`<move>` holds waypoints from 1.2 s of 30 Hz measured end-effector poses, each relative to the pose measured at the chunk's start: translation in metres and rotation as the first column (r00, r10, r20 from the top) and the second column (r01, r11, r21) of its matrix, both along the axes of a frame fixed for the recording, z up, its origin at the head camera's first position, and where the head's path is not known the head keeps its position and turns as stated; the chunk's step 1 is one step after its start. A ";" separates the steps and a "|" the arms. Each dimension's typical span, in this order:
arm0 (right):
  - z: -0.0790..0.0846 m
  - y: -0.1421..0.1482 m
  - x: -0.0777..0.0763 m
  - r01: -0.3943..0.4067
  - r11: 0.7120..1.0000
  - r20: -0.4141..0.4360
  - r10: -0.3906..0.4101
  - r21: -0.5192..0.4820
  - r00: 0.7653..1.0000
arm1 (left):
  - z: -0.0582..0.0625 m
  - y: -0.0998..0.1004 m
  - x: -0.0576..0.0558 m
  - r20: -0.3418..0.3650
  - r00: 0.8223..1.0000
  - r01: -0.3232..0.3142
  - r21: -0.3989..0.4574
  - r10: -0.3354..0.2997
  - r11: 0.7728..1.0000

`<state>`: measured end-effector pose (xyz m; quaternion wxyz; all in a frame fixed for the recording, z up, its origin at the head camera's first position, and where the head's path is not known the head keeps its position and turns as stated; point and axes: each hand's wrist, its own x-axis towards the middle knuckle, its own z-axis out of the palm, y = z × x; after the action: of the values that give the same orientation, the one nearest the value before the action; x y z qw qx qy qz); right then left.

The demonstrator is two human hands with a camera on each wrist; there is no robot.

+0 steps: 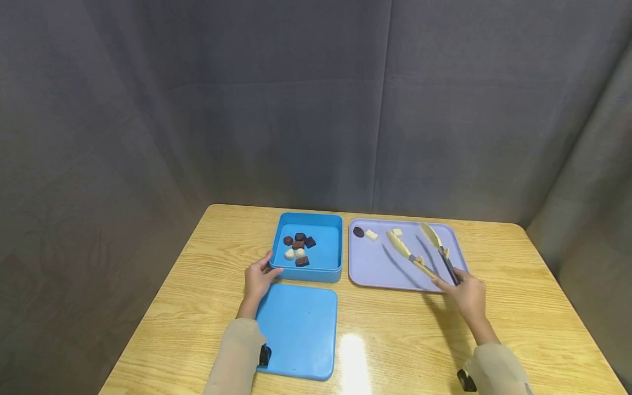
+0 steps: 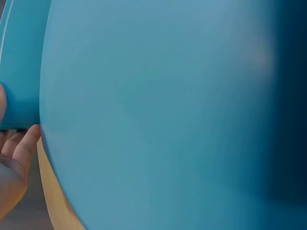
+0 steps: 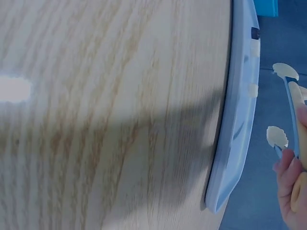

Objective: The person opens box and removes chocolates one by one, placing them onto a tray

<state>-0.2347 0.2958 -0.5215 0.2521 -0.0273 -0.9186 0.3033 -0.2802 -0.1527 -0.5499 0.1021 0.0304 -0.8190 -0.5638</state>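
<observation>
My left hand (image 1: 258,278) grips the front-left corner of a blue square box (image 1: 323,276), thumb on the front wall and fingers at the left side. Inside the box lie several chocolates: brown pieces (image 1: 302,261) and white ones (image 1: 289,254). In my right hand (image 1: 468,296) are tongs (image 1: 418,264) with cream tips, their arms spread wide above a lavender tray (image 1: 375,274). On the tray sit a dark round chocolate (image 1: 358,232), a white chocolate (image 1: 371,235) and another white piece (image 1: 397,232), close to the left tong tip. Nothing is between the tips.
A flat blue lid (image 1: 298,329) lies on the wooden table (image 1: 395,340) in front of the box, under my left forearm. The tray stands just right of the box. Grey curtains (image 1: 296,109) hang behind the table and on both sides.
</observation>
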 end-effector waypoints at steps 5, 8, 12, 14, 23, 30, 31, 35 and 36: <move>0.003 0.001 0.006 -0.016 0.999 -0.005 0.016 -0.050 1.000 | 0.000 0.000 0.001 -0.013 1.000 -0.003 0.000 0.003 1.000; 0.005 0.000 0.009 -0.026 0.997 0.024 0.027 -0.072 0.999 | 0.000 0.001 0.000 -0.015 1.000 -0.002 -0.004 0.002 1.000; 0.006 -0.003 0.013 -0.043 0.995 0.043 0.047 -0.089 0.998 | -0.001 0.001 0.000 -0.004 1.000 -0.003 -0.006 0.003 1.000; 0.007 -0.005 0.013 -0.053 0.995 0.038 0.057 -0.087 0.998 | -0.001 0.001 0.001 -0.002 1.000 -0.003 -0.007 0.002 1.000; 0.012 -0.016 0.012 -0.114 0.992 -0.002 0.114 -0.062 0.993 | -0.001 0.001 0.000 -0.015 1.000 -0.001 -0.002 0.001 1.000; 0.012 -0.029 0.010 -0.181 0.982 0.034 0.183 -0.060 0.982 | 0.001 0.000 0.001 -0.016 1.000 0.006 0.004 -0.006 1.000; 0.012 -0.031 0.010 -0.185 0.981 0.041 0.188 -0.063 0.981 | 0.001 0.001 0.002 -0.017 1.000 0.007 0.005 -0.007 1.000; 0.013 -0.038 0.008 -0.198 0.978 0.055 0.202 -0.070 0.978 | 0.001 0.001 0.002 -0.019 1.000 0.005 -0.001 -0.005 1.000; 0.013 -0.040 0.008 -0.199 0.978 0.056 0.203 -0.067 0.978 | 0.001 0.000 0.002 -0.019 1.000 0.003 -0.001 -0.003 1.000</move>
<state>-0.2271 0.2555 -0.5083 0.1902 0.0484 -0.9145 0.3539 -0.2787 -0.1522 -0.5493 0.1088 0.0237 -0.8184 -0.5638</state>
